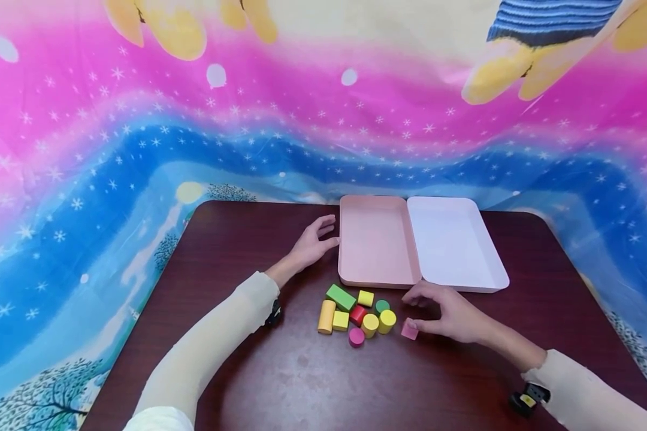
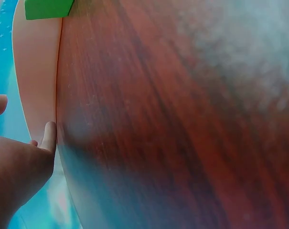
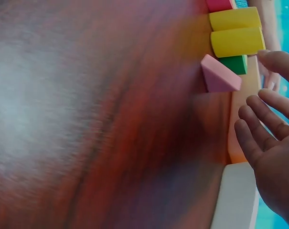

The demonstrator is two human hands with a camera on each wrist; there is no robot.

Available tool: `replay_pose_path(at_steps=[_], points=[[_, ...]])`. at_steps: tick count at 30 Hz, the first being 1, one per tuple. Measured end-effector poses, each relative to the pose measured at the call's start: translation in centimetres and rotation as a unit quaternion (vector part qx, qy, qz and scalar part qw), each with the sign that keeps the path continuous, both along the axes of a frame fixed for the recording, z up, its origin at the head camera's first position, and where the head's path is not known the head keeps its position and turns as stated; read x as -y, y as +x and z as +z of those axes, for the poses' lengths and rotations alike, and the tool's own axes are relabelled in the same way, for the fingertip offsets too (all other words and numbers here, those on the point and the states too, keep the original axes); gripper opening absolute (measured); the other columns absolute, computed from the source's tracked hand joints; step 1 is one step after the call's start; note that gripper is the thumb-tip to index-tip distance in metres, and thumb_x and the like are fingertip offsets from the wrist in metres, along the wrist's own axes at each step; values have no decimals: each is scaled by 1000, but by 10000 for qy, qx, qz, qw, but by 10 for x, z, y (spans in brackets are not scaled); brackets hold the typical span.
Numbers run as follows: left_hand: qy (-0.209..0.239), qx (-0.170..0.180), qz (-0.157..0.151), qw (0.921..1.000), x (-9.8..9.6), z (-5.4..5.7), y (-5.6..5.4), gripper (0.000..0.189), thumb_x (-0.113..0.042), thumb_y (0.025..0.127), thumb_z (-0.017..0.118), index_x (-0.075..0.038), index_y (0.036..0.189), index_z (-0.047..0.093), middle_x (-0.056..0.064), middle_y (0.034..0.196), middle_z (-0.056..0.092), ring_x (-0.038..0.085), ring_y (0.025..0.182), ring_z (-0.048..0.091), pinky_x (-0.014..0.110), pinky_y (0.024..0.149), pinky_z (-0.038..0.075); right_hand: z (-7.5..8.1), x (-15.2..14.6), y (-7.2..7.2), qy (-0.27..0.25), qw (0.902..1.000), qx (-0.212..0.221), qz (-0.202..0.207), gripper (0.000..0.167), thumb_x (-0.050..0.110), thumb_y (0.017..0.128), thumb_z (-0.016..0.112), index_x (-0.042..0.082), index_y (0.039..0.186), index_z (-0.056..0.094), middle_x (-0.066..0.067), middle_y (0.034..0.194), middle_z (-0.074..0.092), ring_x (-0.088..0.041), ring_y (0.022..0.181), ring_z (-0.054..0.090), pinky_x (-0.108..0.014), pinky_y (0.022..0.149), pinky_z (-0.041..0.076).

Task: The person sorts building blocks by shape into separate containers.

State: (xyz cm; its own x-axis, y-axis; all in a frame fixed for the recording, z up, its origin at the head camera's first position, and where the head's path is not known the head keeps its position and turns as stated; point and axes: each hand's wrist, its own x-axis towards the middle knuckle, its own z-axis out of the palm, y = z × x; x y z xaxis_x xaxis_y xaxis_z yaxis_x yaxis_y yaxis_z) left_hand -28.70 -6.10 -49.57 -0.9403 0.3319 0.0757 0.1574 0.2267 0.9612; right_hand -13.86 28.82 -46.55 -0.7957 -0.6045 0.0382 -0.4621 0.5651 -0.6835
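Note:
My left hand (image 1: 311, 244) is at the left side of a pink tray (image 1: 378, 242), its thumb right at the tray's edge and its fingers loosely extended. To the right of a group of toy blocks, my right hand (image 1: 455, 312) has its fingers spread and relaxed. Its thumb overlaps the corner of a pink block (image 1: 409, 330) in the head view. That block shows a triangular side in the right wrist view, where two yellow cylinders (image 3: 236, 42) and a green block (image 3: 235, 63) stand beyond it. Nothing shows between the right fingers.
A white tray (image 1: 458, 239) adjoins the pink one at the table's back. In front lie a long green block (image 1: 341, 297), an orange cylinder (image 1: 326, 317), yellow cubes (image 1: 340, 321), a red block (image 1: 358, 315) and a magenta cylinder (image 1: 356, 337). A printed curtain (image 1: 302, 143) hangs behind.

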Motion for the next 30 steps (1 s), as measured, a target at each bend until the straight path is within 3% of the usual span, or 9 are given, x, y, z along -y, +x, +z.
replay_pose_path(at_steps=[13,22,30], points=[[-151,250,-153,9995,-4,3,3,68,-2,103,65,-2,163,35,14,168,38,33,153,39,50,121,41,-12,-3,8,-169,9995,-155,225,36,21,91,87,16,122,70,4,116,69,-18,97,66,-34,85,60],[-282,480,-198,9983,-8,3,3,67,-5,103,65,-8,164,36,13,165,41,29,150,45,45,115,48,-13,-6,9,157,9993,111,329,37,18,91,86,19,123,69,10,114,66,-11,95,64,-31,84,60],[-306,787,-183,9963,-8,5,1,66,-8,103,67,-6,162,39,14,160,48,30,143,53,42,109,54,-12,-4,10,261,9985,125,475,41,12,89,86,18,126,68,11,116,66,-7,97,64,-31,85,60]])
